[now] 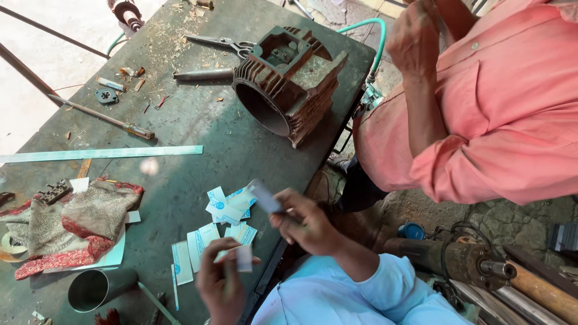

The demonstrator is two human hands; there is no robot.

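Note:
My left hand (221,283) pinches a small white paper strip (242,257) at the near edge of the green metal table (192,126). Just right of it, my right hand (307,221) grips another pale strip (263,197), blurred, that sticks up and to the left. Several more cut white-and-blue paper strips (226,207) lie scattered on the table between and just beyond both hands. Light blue sleeves cover my arms.
A finned cast-iron motor housing (288,81) lies at the table's far side, with pliers (218,41) and a rod beside it. A long steel ruler (102,153), patterned cloth (72,225) and metal cup (96,289) lie left. A person in a pink shirt (494,102) stands right.

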